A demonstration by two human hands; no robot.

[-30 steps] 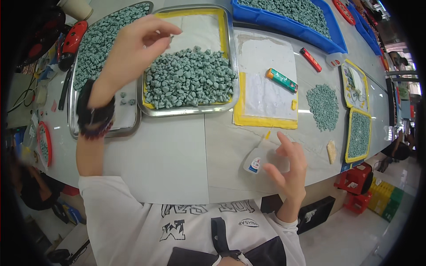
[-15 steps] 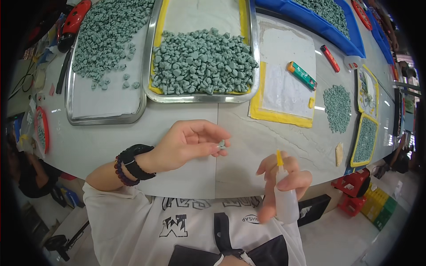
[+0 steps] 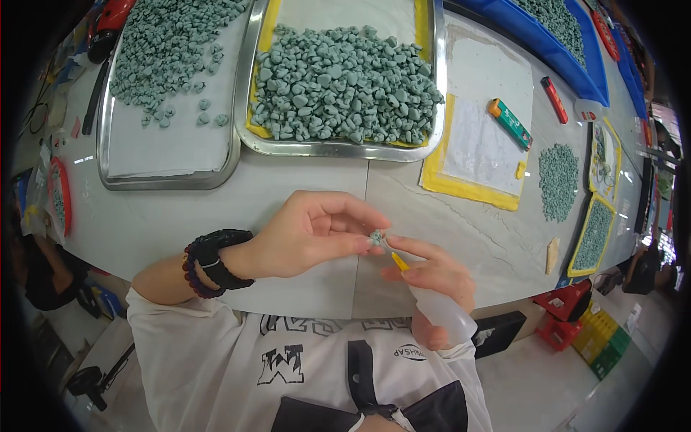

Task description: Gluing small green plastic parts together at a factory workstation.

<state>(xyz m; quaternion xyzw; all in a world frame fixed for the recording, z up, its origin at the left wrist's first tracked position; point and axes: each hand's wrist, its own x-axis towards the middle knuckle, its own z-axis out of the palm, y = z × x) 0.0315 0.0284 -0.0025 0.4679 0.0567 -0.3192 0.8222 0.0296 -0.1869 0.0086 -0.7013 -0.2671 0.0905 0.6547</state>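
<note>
Between the fingertips of my left hand (image 3: 317, 234) is a small grey-green stone piece (image 3: 376, 237). My right hand (image 3: 435, 273) holds a soft, translucent squeeze bottle (image 3: 445, 313), tilted so its yellow nozzle (image 3: 400, 262) leans toward the stone. The right index fingertip reaches up to the stone and seems to touch it; the nozzle tip sits just below, apart from it. Beyond my hands, a metal tray (image 3: 338, 150) bears a heap of grey-green stones (image 3: 345, 86). To its left stands a second metal tray (image 3: 169, 180) with more stones (image 3: 169, 54).
Right of the trays lies a yellow-edged board (image 3: 479, 162) with a green cutter (image 3: 511, 124) on it. A red lighter-like item (image 3: 554, 99), a pile of finer stones (image 3: 558, 182) and a blue bin (image 3: 561, 61) are farther right. A red-rimmed container (image 3: 59, 194) sits at left.
My right hand has moved left and up to the stone, tipping the bottle from upright to slanted. My left hand keeps its pinch. The view has shifted slightly.
</note>
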